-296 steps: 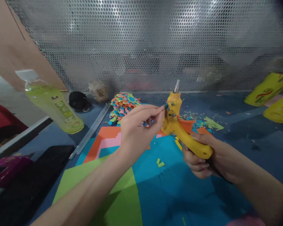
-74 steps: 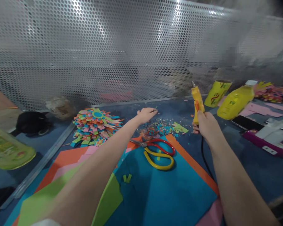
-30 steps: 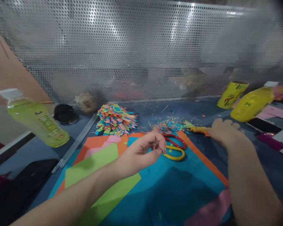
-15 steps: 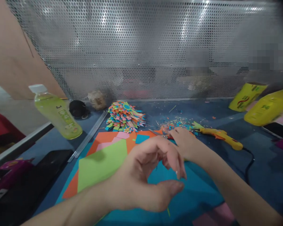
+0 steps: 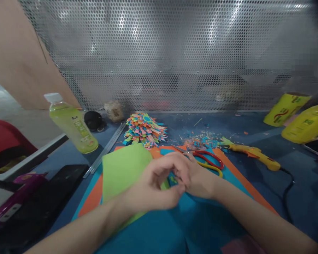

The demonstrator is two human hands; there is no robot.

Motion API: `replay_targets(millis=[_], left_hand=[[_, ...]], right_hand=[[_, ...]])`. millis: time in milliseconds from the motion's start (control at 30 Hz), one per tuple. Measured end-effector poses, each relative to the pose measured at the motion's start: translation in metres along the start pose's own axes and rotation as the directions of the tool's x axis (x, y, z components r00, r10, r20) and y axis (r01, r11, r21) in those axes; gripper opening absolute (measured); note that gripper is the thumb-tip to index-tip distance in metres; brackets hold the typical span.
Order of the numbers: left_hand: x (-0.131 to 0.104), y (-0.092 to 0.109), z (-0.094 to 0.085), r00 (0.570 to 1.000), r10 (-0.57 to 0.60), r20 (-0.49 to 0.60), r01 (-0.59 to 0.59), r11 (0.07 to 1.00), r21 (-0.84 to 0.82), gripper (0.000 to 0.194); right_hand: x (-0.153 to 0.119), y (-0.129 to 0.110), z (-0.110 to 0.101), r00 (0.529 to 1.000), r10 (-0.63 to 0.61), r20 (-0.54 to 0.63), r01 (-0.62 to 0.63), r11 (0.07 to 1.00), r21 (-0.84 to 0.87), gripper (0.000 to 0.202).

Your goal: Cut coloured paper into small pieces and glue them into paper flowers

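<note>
My left hand (image 5: pixel 161 187) is over the middle of the paper sheets, thumb tip pressed against the curled fingers. What lies in that pinch, if anything, is too small to make out. Close behind it is my right hand (image 5: pixel 201 180), whose fingers are mostly hidden by the left. A light green sheet (image 5: pixel 124 169) rises to the left of both hands, its edge running behind my left hand. Blue paper (image 5: pixel 153 233) spreads beneath them. Scissors (image 5: pixel 209 160) with red and yellow handles rest on the sheets just beyond my right hand.
A cone of layered paper pieces (image 5: pixel 145 130) stands behind the sheets. Paper scraps (image 5: pixel 201 139) and a yellow glue gun (image 5: pixel 254 153) with a cord are at right. A drink bottle (image 5: pixel 71 125), clear sticks (image 5: pixel 106 150) and a black slab (image 5: pixel 60 190) lie left; yellow containers (image 5: pixel 286 109) stand far right.
My right hand has drawn back from the scissors toward my left hand, uncovering their handles. My left hand's thumb and fingers have closed together. The green sheet has shifted and lifted.
</note>
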State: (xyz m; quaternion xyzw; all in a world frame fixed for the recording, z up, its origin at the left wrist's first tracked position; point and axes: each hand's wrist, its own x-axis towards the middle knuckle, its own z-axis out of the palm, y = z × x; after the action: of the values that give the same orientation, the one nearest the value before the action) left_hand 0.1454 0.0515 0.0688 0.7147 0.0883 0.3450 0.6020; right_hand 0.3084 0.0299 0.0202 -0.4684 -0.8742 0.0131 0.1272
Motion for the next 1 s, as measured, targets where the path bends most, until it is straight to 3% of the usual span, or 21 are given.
replay_targets(millis=[167, 267, 467, 700, 867, 1000], left_hand=[[-0.011, -0.04, -0.032, 0.954, -0.152, -0.26, 0.161, 0.987, 0.015, 0.018], [-0.023, -0.049, -0.041, 0.921, -0.232, -0.311, 0.251, 0.968, 0.02, 0.019], [-0.033, -0.04, -0.039, 0.871, -0.362, -0.332, 0.385, 0.923, 0.003, 0.019], [-0.013, -0.025, -0.042, 0.767, -0.493, -0.411, 0.543, 0.84, 0.006, 0.005], [0.007, -0.034, -0.045, 0.821, -0.396, -0.411, 0.483, 0.865, 0.132, 0.002], [0.008, -0.047, -0.047, 0.855, -0.319, -0.408, 0.423, 0.885, 0.194, 0.009]], right_hand=[[0.0, 0.01, 0.004, 1.0, 0.003, 0.017, -0.004, 0.998, 0.064, 0.051], [0.0, 0.012, 0.005, 1.0, 0.015, 0.023, -0.017, 0.996, 0.088, 0.051], [-0.001, 0.011, -0.002, 0.997, 0.065, 0.038, -0.069, 0.99, 0.119, 0.048], [-0.001, 0.022, 0.001, 0.995, 0.102, 0.013, -0.103, 0.991, 0.086, 0.047], [-0.001, 0.03, 0.0, 0.989, 0.144, -0.011, -0.143, 0.988, 0.06, 0.043], [0.0, 0.036, 0.001, 0.982, 0.187, -0.011, -0.187, 0.982, 0.03, 0.036]])
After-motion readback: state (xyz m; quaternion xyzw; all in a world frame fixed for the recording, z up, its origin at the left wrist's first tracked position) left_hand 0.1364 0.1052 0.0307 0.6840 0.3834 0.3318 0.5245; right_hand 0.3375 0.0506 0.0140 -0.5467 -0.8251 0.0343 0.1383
